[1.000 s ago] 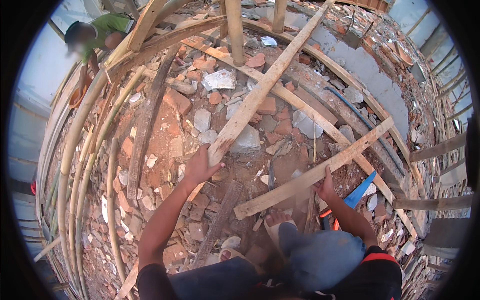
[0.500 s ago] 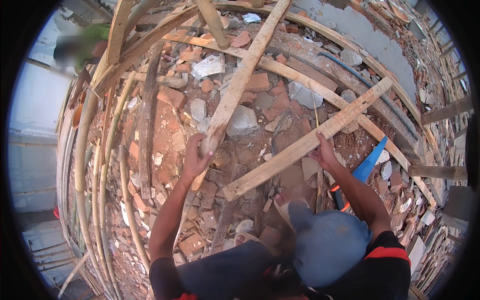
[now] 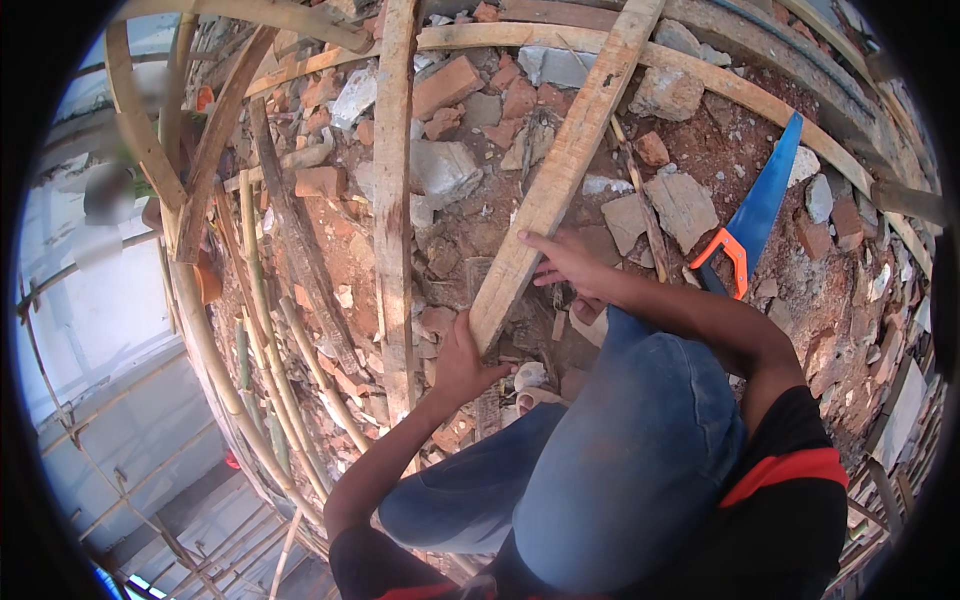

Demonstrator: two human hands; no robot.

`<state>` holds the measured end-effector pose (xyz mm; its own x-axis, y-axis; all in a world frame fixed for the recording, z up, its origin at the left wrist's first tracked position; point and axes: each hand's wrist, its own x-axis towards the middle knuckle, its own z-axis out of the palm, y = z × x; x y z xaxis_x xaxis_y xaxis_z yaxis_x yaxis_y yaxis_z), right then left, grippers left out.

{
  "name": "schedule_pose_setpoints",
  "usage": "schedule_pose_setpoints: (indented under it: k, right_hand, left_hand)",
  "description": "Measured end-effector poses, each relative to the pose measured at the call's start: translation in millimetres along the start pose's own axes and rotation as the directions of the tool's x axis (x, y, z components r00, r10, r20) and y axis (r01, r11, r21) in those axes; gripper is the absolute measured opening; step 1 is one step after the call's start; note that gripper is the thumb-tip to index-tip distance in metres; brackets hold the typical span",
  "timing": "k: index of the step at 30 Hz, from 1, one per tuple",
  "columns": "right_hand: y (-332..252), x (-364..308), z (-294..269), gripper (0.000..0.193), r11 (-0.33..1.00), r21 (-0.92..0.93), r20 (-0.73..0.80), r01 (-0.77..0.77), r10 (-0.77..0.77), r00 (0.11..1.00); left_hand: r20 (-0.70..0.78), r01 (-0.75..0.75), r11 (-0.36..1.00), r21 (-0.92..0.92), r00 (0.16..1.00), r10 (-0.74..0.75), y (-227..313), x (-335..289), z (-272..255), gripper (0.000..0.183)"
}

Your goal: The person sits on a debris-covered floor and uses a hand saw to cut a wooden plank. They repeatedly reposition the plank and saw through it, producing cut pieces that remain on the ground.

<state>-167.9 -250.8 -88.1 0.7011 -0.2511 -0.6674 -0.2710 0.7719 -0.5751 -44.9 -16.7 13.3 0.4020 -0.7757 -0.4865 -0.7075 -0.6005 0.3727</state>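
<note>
Long pale wooden plank (image 3: 560, 180): runs toward 1 o'clock from your left hand (image 3: 462, 362) gripping its near end, your right hand (image 3: 570, 265) apparently lying open-fingered on its edge.

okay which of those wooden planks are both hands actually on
The diagonal plank: the left hand grips its near end and the right hand rests beside it. The upright plank to its left goes untouched.
</note>
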Motion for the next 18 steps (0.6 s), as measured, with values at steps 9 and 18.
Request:
schedule_pose_setpoints:
  k: [9,18]
  right_hand:
    - [-42.5,42.3,-24.7,0.083,0.894,0.405,0.024,0.192,-0.220,0.975]
    - [-53.0,17.6,31.7,0.075,0.883,0.357,0.102,0.305,-0.361,0.927]
  left_hand:
    - [-0.018,0.196,0.977,-0.078,0.980,-0.198,-36.5,-23.2,-43.3,0.060]
    - [-0.082,0.374,0.927,-0.032,0.923,-0.376,-108.7,-147.8,-47.1,0.073]
